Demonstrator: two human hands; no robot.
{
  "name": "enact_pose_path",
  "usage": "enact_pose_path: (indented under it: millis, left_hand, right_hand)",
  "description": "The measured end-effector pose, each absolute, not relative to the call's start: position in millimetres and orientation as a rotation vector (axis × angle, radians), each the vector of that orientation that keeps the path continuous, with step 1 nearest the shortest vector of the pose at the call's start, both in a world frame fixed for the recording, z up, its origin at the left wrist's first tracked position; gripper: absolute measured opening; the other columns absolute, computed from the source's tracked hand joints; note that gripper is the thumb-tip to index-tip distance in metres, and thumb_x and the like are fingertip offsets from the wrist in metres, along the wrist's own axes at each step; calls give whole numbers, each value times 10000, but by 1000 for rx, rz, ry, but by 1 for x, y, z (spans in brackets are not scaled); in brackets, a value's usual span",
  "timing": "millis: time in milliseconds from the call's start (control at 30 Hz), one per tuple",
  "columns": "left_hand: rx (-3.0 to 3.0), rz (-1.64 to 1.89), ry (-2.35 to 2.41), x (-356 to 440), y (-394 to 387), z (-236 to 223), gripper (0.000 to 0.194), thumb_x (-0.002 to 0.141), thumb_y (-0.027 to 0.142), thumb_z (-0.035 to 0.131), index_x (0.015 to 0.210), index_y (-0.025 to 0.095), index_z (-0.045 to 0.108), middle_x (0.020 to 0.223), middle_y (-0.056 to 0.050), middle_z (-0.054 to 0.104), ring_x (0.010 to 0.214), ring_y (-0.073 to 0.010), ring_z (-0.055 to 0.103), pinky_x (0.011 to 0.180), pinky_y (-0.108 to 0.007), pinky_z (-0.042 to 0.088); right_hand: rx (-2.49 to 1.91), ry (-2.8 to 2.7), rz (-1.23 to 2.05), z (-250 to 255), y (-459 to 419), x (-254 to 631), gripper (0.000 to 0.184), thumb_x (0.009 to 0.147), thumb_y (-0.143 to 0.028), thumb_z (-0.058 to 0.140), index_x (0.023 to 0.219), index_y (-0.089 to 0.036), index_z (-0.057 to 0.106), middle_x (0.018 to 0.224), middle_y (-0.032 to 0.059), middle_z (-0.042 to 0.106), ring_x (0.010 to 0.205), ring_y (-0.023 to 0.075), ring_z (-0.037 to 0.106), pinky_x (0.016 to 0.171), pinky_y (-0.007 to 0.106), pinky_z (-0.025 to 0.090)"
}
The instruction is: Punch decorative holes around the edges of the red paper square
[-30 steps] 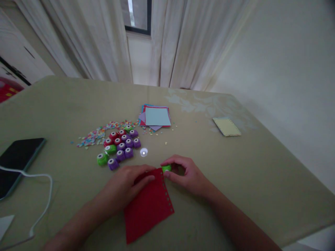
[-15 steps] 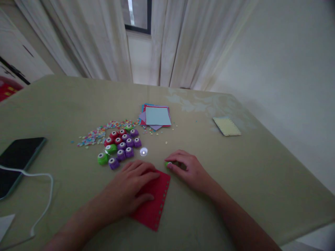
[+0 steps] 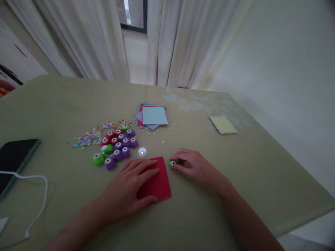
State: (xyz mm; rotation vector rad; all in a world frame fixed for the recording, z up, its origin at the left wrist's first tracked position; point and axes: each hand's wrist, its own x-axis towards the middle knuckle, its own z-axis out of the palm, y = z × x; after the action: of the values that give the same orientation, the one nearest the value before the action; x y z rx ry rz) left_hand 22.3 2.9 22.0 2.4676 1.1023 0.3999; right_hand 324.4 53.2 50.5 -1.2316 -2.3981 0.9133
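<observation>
A red sheet of paper [image 3: 158,179] lies on the table with a row of small punched holes along its near edge. My left hand [image 3: 136,186] rests flat on its left part, fingers spread, covering some of it. Just right of the sheet, my right hand [image 3: 190,164] pinches a small green craft punch [image 3: 172,164] between thumb and fingers. The punch sits close to the paper's right edge, apart from it. Left of my hands stands a cluster of similar punches, purple [image 3: 117,155], red [image 3: 110,135] and green [image 3: 98,159].
Colourful paper confetti [image 3: 90,136] is scattered behind the punches. A stack of coloured paper squares [image 3: 155,115] lies further back, and a pale yellow sheet [image 3: 223,124] to the right. At left are a phone [image 3: 15,157] and a white cable [image 3: 45,195].
The red paper has been turned, so its holed edge has gone from the right side to the near side. My right hand has shifted slightly right with the green punch.
</observation>
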Motion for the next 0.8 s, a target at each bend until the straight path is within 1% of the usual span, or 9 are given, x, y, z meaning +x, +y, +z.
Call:
enact_pose_path:
  millis: [33, 100, 267, 433, 567, 667, 800]
  left_hand:
    - [2484, 393, 1112, 23, 4, 20, 641, 971, 545, 770, 1554, 345, 595, 1659, -40, 563, 1452, -356, 550, 1196, -577, 464]
    - [2506, 391, 1111, 24, 4, 16, 647, 970, 564, 767, 1557, 350, 596, 1656, -39, 568, 1447, -362, 554, 1186, -590, 469]
    - [2511, 428, 1114, 24, 4, 11, 640, 990, 535, 757, 1578, 353, 581, 1651, -45, 575, 1441, -354, 558, 1176, -560, 475]
    - [2500, 469, 1138, 26, 4, 8, 623, 1025, 481, 724, 1608, 365, 537, 1634, -28, 593, 1424, -326, 568, 1172, -520, 467]
    - [2517, 504, 1166, 26, 5, 5, 674, 1024, 487, 722, 1641, 352, 485, 1629, -36, 600, 1408, -324, 574, 1157, -507, 457]
    - [2550, 521, 1172, 26, 6, 5, 680, 1021, 514, 716, 1635, 325, 493, 1619, -53, 610, 1390, -327, 582, 1142, -498, 451]
    - [2570, 530, 1192, 26, 6, 5, 661, 1016, 537, 709, 1608, 302, 533, 1616, -65, 611, 1386, -335, 581, 1148, -496, 440]
  right_hand:
    - [-1240, -2437, 909, 54, 52, 325, 197, 1038, -288, 749, 1193, -181, 805, 1091, 88, 774, 936, 210, 718, 867, 311, 527]
    - [-1242, -2521, 903, 61, 47, 327, 195, 1035, -261, 744, 1196, -170, 803, 1082, 93, 772, 917, 212, 712, 854, 317, 520]
    - [-1182, -2549, 938, 63, 33, 328, 190, 1031, -225, 727, 1199, -170, 800, 1076, 91, 757, 919, 208, 705, 846, 313, 515]
    - [-1205, -2235, 1031, 43, 26, 327, 151, 1003, -282, 768, 1111, -182, 798, 977, 56, 742, 805, 168, 685, 759, 275, 523]
    - [-1246, -2110, 1076, 31, 26, 324, 166, 1018, -320, 740, 1093, -177, 779, 951, 49, 733, 777, 159, 682, 732, 270, 524]
    - [-1238, -2074, 1089, 29, 26, 322, 168, 1012, -335, 745, 1066, -179, 776, 910, 34, 718, 756, 150, 673, 716, 263, 518]
    - [-1206, -2080, 1080, 29, 26, 321, 161, 1001, -334, 763, 1056, -184, 777, 906, 28, 713, 751, 144, 661, 714, 261, 513]
